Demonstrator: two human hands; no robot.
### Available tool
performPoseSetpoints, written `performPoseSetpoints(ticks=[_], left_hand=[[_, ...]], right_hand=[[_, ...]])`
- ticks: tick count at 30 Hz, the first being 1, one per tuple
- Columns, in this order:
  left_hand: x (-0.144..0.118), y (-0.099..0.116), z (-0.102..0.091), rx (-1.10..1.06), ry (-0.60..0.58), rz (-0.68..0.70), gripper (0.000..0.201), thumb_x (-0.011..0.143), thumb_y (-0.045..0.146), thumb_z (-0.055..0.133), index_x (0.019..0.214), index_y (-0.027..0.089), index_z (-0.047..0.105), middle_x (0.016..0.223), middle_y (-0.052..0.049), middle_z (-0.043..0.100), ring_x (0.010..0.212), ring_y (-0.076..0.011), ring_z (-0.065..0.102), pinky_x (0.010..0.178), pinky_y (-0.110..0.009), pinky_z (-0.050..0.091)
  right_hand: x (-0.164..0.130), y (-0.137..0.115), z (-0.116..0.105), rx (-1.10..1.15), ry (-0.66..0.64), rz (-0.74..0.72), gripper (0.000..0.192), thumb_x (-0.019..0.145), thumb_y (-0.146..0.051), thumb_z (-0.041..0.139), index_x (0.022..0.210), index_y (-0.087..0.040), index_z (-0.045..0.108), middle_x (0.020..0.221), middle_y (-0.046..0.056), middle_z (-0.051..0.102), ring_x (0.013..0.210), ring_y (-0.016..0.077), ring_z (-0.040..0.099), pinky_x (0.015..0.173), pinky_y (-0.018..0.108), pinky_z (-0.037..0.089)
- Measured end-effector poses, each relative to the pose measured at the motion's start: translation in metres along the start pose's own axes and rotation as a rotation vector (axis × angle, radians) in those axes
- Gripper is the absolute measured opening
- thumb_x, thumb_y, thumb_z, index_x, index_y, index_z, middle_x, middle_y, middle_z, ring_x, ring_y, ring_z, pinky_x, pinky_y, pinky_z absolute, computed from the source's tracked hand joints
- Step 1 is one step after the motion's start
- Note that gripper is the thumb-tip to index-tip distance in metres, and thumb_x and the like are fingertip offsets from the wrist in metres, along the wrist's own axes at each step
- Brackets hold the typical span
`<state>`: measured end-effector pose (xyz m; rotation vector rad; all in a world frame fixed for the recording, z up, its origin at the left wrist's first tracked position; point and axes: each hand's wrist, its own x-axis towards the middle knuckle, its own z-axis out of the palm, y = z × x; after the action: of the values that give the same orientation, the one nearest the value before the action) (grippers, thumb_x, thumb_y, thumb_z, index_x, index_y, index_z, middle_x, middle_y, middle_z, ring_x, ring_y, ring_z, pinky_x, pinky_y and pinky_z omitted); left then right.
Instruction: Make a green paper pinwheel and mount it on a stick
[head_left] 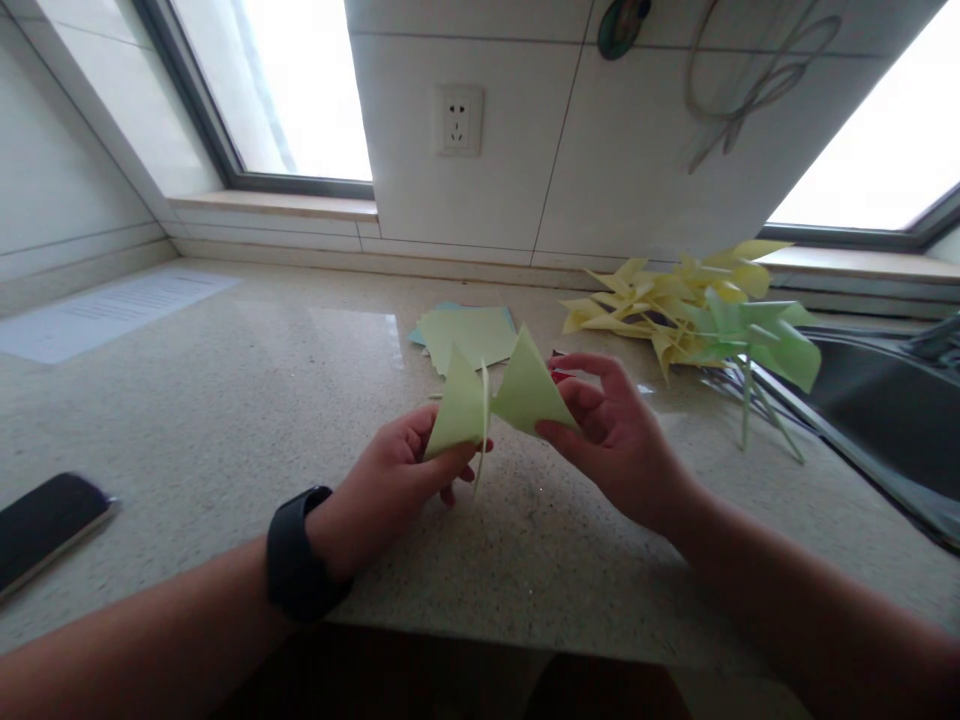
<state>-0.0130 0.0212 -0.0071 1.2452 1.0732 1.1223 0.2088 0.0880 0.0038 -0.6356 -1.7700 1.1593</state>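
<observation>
One printed sheet (112,312) lay at the far left of the table (225,400); one phone (51,525) lay nearer the front. One watch (300,560) was strapped behind the left hand (394,465), whose grip was closed, thumb in front, on the left part of one green paper (457,408). The paper was held above the table, between both hands. Two triangular flaps (529,388) pointed upward: the left long axis stood near vertical; the right sloped down to the right. One thin edge stood upright between them. One stack (480,330) lay behind, its sheets uncountable. The right hand (615,440) pinched the right flap, its grip curled. Several overlapping yellow pinwheels (690,282) and at least one green pinwheel (796,345) adjoined one sink (900,420).
</observation>
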Motion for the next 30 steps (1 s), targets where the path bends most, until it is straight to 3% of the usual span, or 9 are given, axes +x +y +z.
performPoseSetpoints(ticks=[4, 7, 12, 19, 25, 30], left_hand=[[0.001, -0.001, -0.001, -0.047, 0.017, -0.006, 0.022, 0.089, 0.038, 0.070, 0.094, 0.017, 0.065, 0.091, -0.004, 0.072, 0.059, -0.0090, 0.057, 0.051, -0.020, 0.048], [0.001, 0.000, -0.001, -0.086, 0.030, -0.022, 0.023, 0.089, 0.038, 0.070, 0.091, 0.016, 0.065, 0.088, -0.004, 0.072, 0.057, -0.0080, 0.056, 0.050, -0.019, 0.047], [0.000, 0.002, -0.001, -0.139, 0.055, -0.059, 0.025, 0.089, 0.039, 0.071, 0.095, 0.015, 0.067, 0.089, -0.005, 0.072, 0.063, -0.0097, 0.059, 0.052, -0.019, 0.048], [0.000, 0.006, 0.001, -0.152, 0.056, -0.084, 0.025, 0.089, 0.039, 0.071, 0.096, 0.015, 0.067, 0.088, -0.005, 0.072, 0.064, -0.0099, 0.057, 0.051, -0.019, 0.048], [-0.001, 0.005, 0.002, -0.087, -0.018, -0.044, 0.027, 0.090, 0.042, 0.068, 0.099, 0.017, 0.068, 0.094, -0.005, 0.070, 0.070, -0.0130, 0.060, 0.057, -0.022, 0.051], [-0.003, 0.002, 0.000, -0.178, -0.144, -0.001, 0.033, 0.096, 0.043, 0.060, 0.121, 0.023, 0.066, 0.119, -0.009, 0.068, 0.097, -0.0222, 0.066, 0.070, -0.029, 0.057]], right_hand=[[0.004, 0.000, -0.008, -0.057, 0.119, 0.002, 0.026, 0.081, -0.023, 0.079, 0.094, -0.026, 0.056, 0.083, -0.003, 0.063, 0.078, 0.0147, 0.062, 0.071, 0.030, 0.050], [0.003, 0.004, -0.011, -0.128, 0.147, -0.038, 0.022, 0.081, -0.025, 0.080, 0.087, -0.026, 0.059, 0.087, -0.001, 0.065, 0.080, 0.0160, 0.063, 0.075, 0.033, 0.052], [0.001, 0.009, -0.015, -0.241, 0.147, -0.052, 0.021, 0.081, -0.027, 0.081, 0.085, -0.026, 0.061, 0.089, 0.000, 0.068, 0.086, 0.0191, 0.064, 0.083, 0.039, 0.052], [0.004, 0.004, -0.014, -0.157, 0.141, -0.028, 0.018, 0.081, -0.024, 0.080, 0.086, -0.025, 0.063, 0.083, -0.002, 0.067, 0.078, 0.0152, 0.063, 0.071, 0.030, 0.051], [0.002, -0.001, -0.006, -0.107, 0.071, -0.014, 0.020, 0.083, -0.022, 0.075, 0.096, -0.023, 0.060, 0.087, -0.001, 0.066, 0.078, 0.0142, 0.062, 0.070, 0.029, 0.052], [-0.003, -0.003, 0.000, -0.217, -0.032, -0.134, 0.014, 0.088, -0.020, 0.069, 0.097, -0.024, 0.060, 0.087, 0.000, 0.062, 0.078, 0.0145, 0.059, 0.071, 0.030, 0.051]])
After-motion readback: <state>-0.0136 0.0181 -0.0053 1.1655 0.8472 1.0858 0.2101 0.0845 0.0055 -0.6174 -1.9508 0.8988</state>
